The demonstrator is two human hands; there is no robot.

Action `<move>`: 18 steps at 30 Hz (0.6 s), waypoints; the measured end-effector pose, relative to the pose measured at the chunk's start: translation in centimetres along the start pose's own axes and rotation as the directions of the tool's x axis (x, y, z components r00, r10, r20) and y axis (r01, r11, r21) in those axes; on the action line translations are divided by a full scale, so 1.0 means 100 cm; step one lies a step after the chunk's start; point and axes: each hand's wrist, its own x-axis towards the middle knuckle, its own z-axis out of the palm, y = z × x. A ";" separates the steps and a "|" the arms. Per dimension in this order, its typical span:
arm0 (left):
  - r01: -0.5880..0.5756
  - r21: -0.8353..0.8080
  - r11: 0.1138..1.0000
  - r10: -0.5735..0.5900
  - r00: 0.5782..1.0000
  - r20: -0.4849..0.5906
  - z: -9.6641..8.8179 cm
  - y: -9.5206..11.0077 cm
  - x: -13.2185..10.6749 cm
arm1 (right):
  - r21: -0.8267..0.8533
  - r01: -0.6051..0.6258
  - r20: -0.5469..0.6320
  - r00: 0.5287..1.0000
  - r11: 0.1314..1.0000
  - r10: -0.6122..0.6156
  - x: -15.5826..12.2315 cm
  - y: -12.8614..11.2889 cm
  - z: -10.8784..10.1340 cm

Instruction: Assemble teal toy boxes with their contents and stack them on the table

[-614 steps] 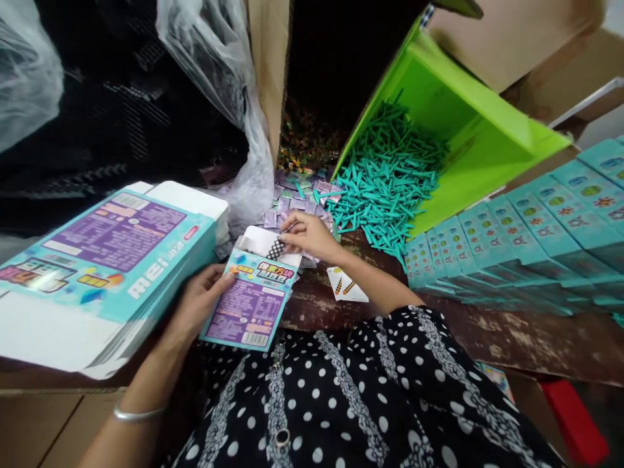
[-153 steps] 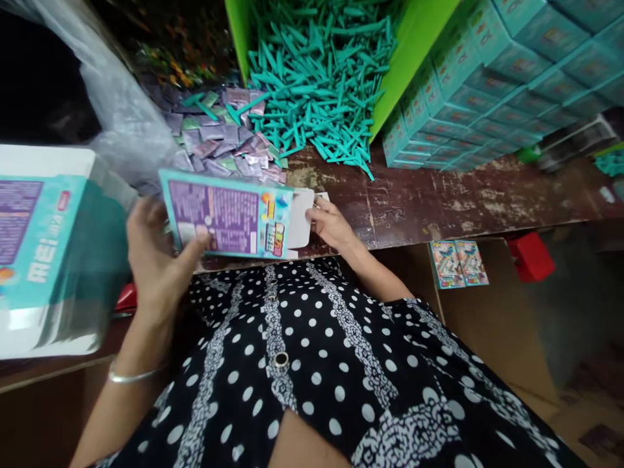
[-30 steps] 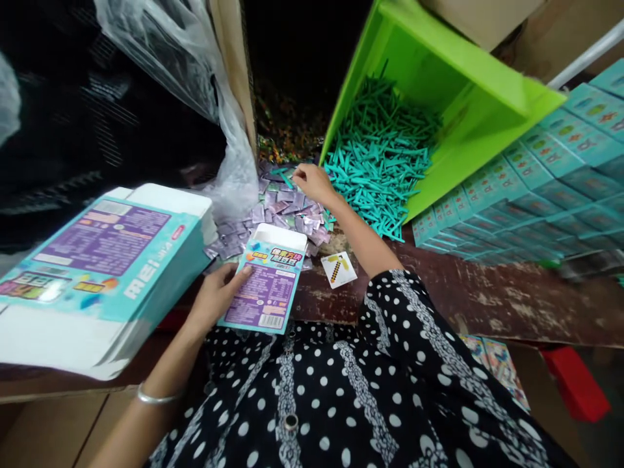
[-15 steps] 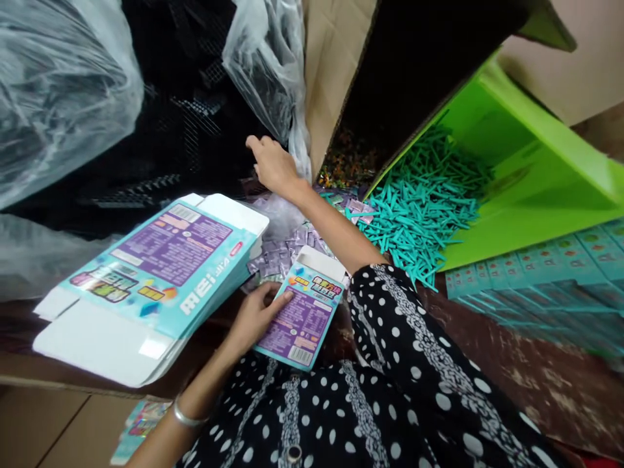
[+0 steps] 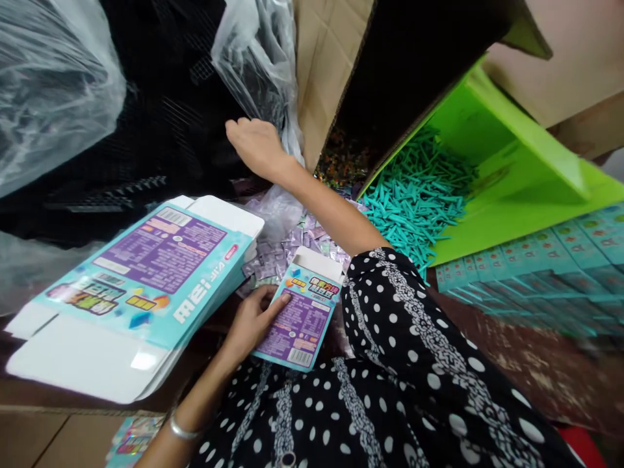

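Observation:
My left hand [image 5: 251,318] holds a small teal and purple carton [image 5: 303,311] by its left edge, thumb on its printed face; the white top flap stands open. My right hand [image 5: 256,144] reaches far forward into a clear plastic bag [image 5: 253,62] full of dark mesh pieces [image 5: 160,140]. Its back faces me, the fingers curl down out of sight, and what they hold, if anything, is hidden. A heap of small purple foil packets [image 5: 287,244] lies between the carton and that bag.
A stack of flat teal carton blanks [image 5: 141,286] lies at the left. A tipped green bin [image 5: 511,169] spills teal plastic sticks [image 5: 414,195]. Rows of closed teal boxes [image 5: 536,266] stand at the right. A cardboard box [image 5: 326,58] holds small coloured beads [image 5: 341,159].
My right hand has gone from the foil packets up and left into the plastic bag of dark mesh pieces. My left hand keeps the carton in the same grip.

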 end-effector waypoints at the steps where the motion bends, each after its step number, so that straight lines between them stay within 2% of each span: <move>1: 0.003 0.002 1.000 -0.003 1.000 -0.001 0.000 0.000 0.000 | -0.018 -0.035 -0.045 0.998 0.999 0.034 -0.010 0.004 -0.014; 3: 0.005 0.000 1.000 -0.005 1.000 -0.004 0.000 0.000 0.000 | -0.033 -0.110 -0.145 0.984 0.993 0.104 -0.038 0.017 -0.043; 6: 0.007 0.006 1.000 -0.007 1.000 -0.010 0.001 0.002 -0.001 | 0.124 -0.083 -0.226 0.968 0.989 0.110 -0.094 0.051 -0.079; 9: 0.019 0.009 1.000 -0.018 1.000 -0.018 0.001 0.004 -0.001 | 0.310 -0.110 -0.224 0.957 0.944 0.185 -0.157 0.095 -0.092; 11: 0.025 0.008 1.000 -0.025 0.999 -0.025 0.000 0.004 0.000 | 0.404 -0.196 -0.233 0.922 0.894 0.308 -0.191 0.125 -0.086; 13: 0.035 0.007 0.999 -0.035 0.999 -0.025 0.000 0.003 0.000 | 0.468 -0.288 -0.251 0.863 0.835 0.438 -0.212 0.150 -0.071; 15: 0.056 0.002 0.998 -0.056 0.998 -0.019 -0.001 0.003 0.001 | 0.512 -0.367 -0.261 0.795 0.777 0.547 -0.215 0.167 -0.053; 18: 0.100 0.009 0.995 -0.100 0.995 -0.010 -0.002 0.002 0.001 | 0.543 -0.438 -0.265 0.720 0.717 0.641 -0.192 0.178 -0.026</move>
